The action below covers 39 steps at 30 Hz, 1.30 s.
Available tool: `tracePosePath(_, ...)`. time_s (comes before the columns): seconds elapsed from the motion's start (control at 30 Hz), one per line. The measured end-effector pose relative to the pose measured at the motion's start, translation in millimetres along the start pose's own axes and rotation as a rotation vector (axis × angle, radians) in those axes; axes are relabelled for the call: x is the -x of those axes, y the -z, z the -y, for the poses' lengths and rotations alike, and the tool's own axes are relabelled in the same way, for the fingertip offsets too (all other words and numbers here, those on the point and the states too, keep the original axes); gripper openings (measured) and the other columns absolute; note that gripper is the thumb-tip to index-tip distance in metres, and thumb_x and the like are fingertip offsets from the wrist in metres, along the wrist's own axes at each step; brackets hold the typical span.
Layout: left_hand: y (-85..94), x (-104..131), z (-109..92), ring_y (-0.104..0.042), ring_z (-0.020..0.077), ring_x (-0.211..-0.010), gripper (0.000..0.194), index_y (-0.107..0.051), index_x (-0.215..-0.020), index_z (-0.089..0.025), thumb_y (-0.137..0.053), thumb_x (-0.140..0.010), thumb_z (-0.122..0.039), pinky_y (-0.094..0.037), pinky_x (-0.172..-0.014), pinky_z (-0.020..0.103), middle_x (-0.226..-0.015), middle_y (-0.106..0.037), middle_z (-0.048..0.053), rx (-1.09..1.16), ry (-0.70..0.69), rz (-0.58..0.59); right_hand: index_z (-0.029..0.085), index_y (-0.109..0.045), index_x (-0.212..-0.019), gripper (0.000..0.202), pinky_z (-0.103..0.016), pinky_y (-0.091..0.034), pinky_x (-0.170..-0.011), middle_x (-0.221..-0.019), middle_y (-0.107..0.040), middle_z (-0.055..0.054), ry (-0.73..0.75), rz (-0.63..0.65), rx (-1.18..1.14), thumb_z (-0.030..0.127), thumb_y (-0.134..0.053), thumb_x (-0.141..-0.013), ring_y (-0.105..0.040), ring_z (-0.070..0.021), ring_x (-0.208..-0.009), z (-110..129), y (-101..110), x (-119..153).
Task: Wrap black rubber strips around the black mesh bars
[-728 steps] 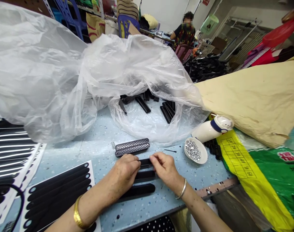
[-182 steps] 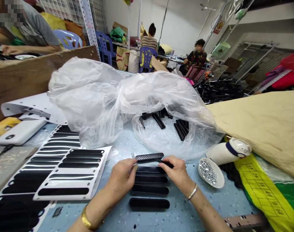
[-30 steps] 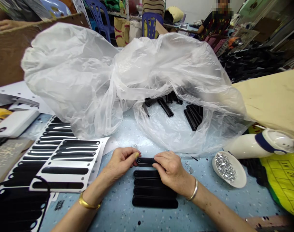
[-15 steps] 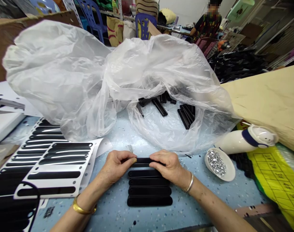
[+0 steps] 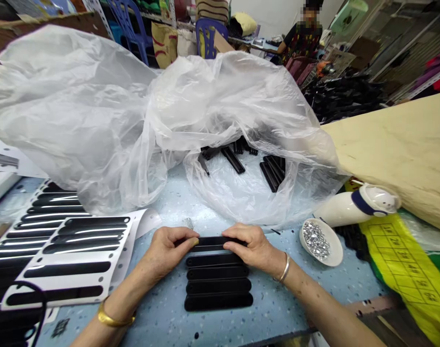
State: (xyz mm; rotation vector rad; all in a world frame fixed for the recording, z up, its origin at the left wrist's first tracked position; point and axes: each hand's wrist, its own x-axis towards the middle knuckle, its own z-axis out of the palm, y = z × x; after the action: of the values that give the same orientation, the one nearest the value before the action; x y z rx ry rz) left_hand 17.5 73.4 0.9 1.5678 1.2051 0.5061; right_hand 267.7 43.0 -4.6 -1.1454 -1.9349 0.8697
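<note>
My left hand (image 5: 172, 248) pinches the left end of a narrow black strip (image 5: 210, 243) between thumb and fingers. At the strip's other end, the thumb and fingers of my right hand (image 5: 254, 246) are closed on it. The strip lies level, at or just above the blue speckled table (image 5: 162, 308); its ends are hidden by my fingers. Just below it, several black round-ended strips (image 5: 219, 286) lie in a neat row. To the left, a white backing sheet (image 5: 82, 258) carries glossy black strips of similar shape.
A large clear plastic bag (image 5: 126, 106) sprawls across the back, with black toothed pieces (image 5: 233, 160) at its mouth. On the right are a white bowl (image 5: 335, 248) of small silvery pieces and a white bottle (image 5: 339, 209) lying on its side. A person (image 5: 302, 41) sits far back.
The view has shifted slightly, so most things appear a little further left. Both hands keep their hold on the strip, with hardly any movement.
</note>
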Motion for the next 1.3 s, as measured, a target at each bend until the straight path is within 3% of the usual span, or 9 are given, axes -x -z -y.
tracePosePath(0.13,-0.1,0.7,1.6,-0.07,0.022,-0.074,0.029,-0.076,-0.091,-0.017,-0.058,-0.083,-0.038,-0.053,-0.069,0.029,-0.08,-0.078,0.003,-0.08,0.026,-0.007,0.017,-0.076,-0.091,0.016,-0.027,-0.055,-0.069,-0.083,-0.075,-0.007,-0.203,-0.153,-0.016,0.021,-0.061,-0.088,-0.07,-0.0172,-0.075,2.2,20.5,14.1)
tracePosePath(0.23,-0.7,2.2,2.9,-0.071,0.0231,-0.074,0.033,-0.074,-0.101,-0.016,-0.056,-0.085,-0.038,-0.054,-0.068,0.033,-0.087,-0.078,0.006,-0.22,-0.04,-0.069,0.016,-0.075,-0.082,0.02,-0.025,-0.052,-0.057,-0.075,-0.073,-0.007,-0.373,-0.238,-0.047,0.026,-0.058,-0.088,-0.067,-0.0168,-0.066,0.6,26.1,26.3)
tracePosePath(0.4,-7.3,2.5,-0.7,-0.07,0.0273,-0.092,0.028,-0.071,-0.108,-0.017,-0.056,-0.088,-0.029,-0.053,-0.081,0.042,-0.103,-0.076,0.009,-0.491,-0.44,-0.208,0.016,-0.072,-0.079,0.024,-0.021,-0.045,-0.045,-0.065,-0.069,-0.004,-0.507,-0.251,-0.112,0.033,-0.056,-0.087,-0.061,-0.0135,-0.053,-3.0,14.3,29.4)
tracePosePath(0.53,-21.9,-3.1,-5.8,-0.069,0.0305,-0.101,0.029,-0.066,-0.115,-0.019,-0.054,-0.089,-0.021,-0.05,-0.085,0.049,-0.114,-0.073,0.011,-0.614,-0.666,-0.142,0.015,-0.069,-0.078,0.031,-0.019,-0.041,-0.04,-0.06,-0.066,-0.002,-0.531,-0.246,-0.155,0.041,-0.055,-0.088,-0.056,-0.011,-0.044,-2.8,3.5,21.6)
tracePosePath(0.7,-36.3,-10.2,-16.5,-0.068,0.0312,-0.1,0.029,-0.062,-0.116,-0.017,-0.053,-0.088,-0.014,-0.049,-0.083,0.05,-0.114,-0.072,0.012,-0.668,-0.674,-0.033,0.014,-0.068,-0.078,0.041,-0.02,-0.043,-0.037,-0.056,-0.065,-0.003,-0.578,-0.234,-0.258,0.05,-0.052,-0.088,-0.061,-0.014,-0.044,-6.2,-4.3,19.1)
tracePosePath(0.9,-45.2,-17.1,-38.6,-0.067,0.0271,-0.093,0.022,-0.063,-0.103,-0.018,-0.055,-0.084,-0.009,-0.048,-0.079,0.042,-0.102,-0.072,0.009,-0.631,-0.646,0.073,0.013,-0.07,-0.103,0.037,-0.025,-0.055,-0.048,-0.079,-0.071,-0.007,-0.541,-0.233,-0.368,0.04,-0.063,-0.079,-0.072,-0.0211,-0.068,-7.3,-3.2,26.7)
tracePosePath(1.0,-50.1,-19.1,-41.5,-0.066,0.0238,-0.084,0.02,-0.062,-0.097,-0.018,-0.051,-0.084,-0.005,-0.047,-0.075,0.038,-0.09,-0.07,0.006,-0.599,-0.597,0.124,0.016,-0.072,-0.106,0.034,-0.025,-0.056,-0.054,-0.087,-0.07,-0.006,-0.445,-0.247,-0.411,0.027,-0.067,-0.074,-0.069,-0.017,-0.067,-9.6,-3.9,31.0)
tracePosePath(1.2,-59.5,-20.4,-29.3,-0.064,0.0218,-0.075,0.024,-0.063,-0.096,-0.017,-0.042,-0.092,-0.007,-0.048,-0.071,0.036,-0.083,-0.069,0.005,-0.568,-0.634,0.053,0.021,-0.076,-0.103,0.029,-0.021,-0.052,-0.047,-0.083,-0.071,-0.003,-0.335,-0.265,-0.349,0.015,-0.069,-0.076,-0.06,-0.0097,-0.051,-20.5,-4.9,33.3)
tracePosePath(1.3,-61.4,-20.7,-25.1,-0.066,0.0214,-0.075,0.027,-0.065,-0.095,-0.016,-0.04,-0.093,-0.007,-0.051,-0.07,0.035,-0.085,-0.071,0.008,-0.541,-0.701,0.009,0.024,-0.077,-0.101,0.026,-0.026,-0.059,-0.064,-0.092,-0.075,-0.006,-0.209,-0.264,-0.25,0.013,-0.07,-0.078,-0.07,-0.0156,-0.07,-23.4,-2.2,34.1)
